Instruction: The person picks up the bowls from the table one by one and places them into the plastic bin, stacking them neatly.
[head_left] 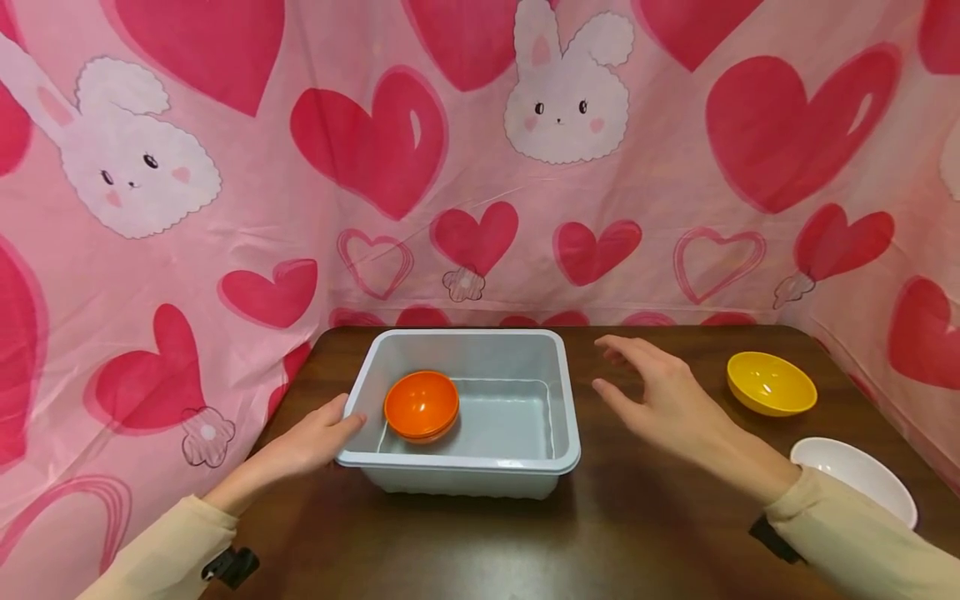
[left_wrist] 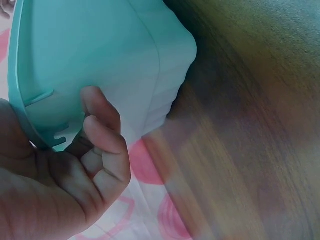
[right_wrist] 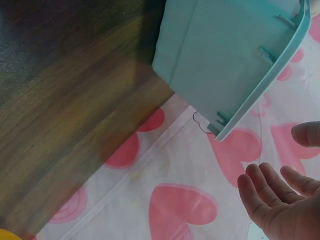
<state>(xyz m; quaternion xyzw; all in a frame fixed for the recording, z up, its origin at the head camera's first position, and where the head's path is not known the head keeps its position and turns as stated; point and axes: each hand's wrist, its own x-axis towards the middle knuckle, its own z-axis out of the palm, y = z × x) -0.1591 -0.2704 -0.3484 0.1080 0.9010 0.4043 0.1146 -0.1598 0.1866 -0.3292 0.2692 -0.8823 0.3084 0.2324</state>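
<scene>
A light grey plastic tub (head_left: 495,463) stands on the table, its outer wall looking teal in both wrist views. At its left side my left hand (head_left: 318,437) grips the rim, thumb over the top edge and fingers curled underneath against the outer wall (left_wrist: 115,65). Inside the tub, toward the left, sits an orange bowl (head_left: 422,404) with another rim line showing just below its lip. My right hand (head_left: 660,392) hovers to the right of the tub, holding nothing, its fingers loosely bent and thumb apart. In the right wrist view its fingertips (right_wrist: 255,185) are away from the tub's rim.
On the right of the brown wooden table (head_left: 480,542) are a yellow bowl (head_left: 771,385) and a white oval dish (head_left: 855,479), partly hidden by the right sleeve. Pink cloth with hearts and rabbits (head_left: 480,167) hangs behind the table and along both sides.
</scene>
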